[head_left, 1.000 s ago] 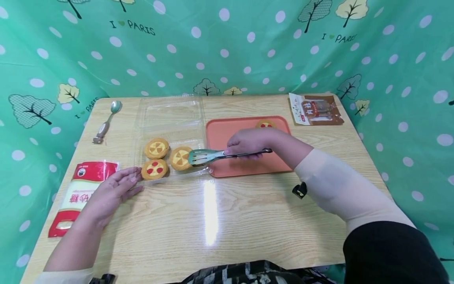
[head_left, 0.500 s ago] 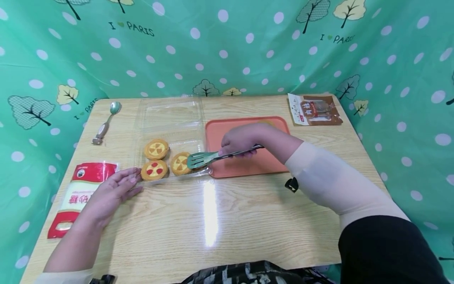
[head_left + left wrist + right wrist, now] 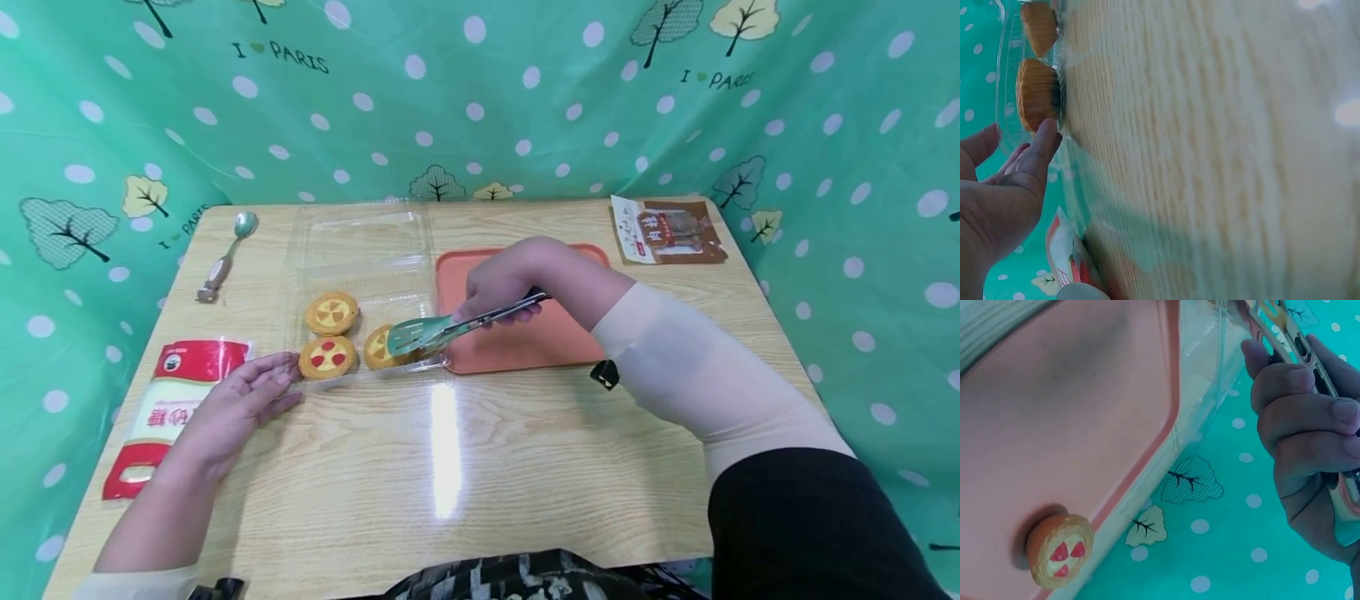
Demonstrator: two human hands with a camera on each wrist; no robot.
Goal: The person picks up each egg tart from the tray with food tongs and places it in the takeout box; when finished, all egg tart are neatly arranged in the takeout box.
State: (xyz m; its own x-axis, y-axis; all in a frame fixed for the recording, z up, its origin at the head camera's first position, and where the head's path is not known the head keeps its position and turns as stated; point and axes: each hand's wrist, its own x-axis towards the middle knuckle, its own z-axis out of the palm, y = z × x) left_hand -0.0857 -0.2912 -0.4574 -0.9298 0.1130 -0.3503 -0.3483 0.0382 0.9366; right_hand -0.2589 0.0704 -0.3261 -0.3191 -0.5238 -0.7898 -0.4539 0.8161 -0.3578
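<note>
A tart (image 3: 378,348) with a cut-out yellow top sits in the clear plastic box (image 3: 360,233), just left of the pink tray (image 3: 573,333). The green tips of the tongs (image 3: 423,335) lie over the tart's right side (whether they squeeze it, I cannot tell). The right hand (image 3: 498,287), above the tray, holds the tongs with its fingers curled round the handle.

Two more tarts touch each other farther left of the tray, also in the box: a yellow-topped tart (image 3: 332,313) behind and a red-spotted tart (image 3: 327,357) in front. The left hand (image 3: 240,404), well left of the tray, grips no tool; its fingers are fairly straight and rest at the box's near corner.

On the tray itself lies one tart with red pieces (image 3: 1063,553) (it shows in the right wrist view). Far left of the tray are a red and white bag (image 3: 168,392) and, behind that, a spoon (image 3: 225,258). A brown packet (image 3: 675,232) lies beyond the tray's far right corner.
</note>
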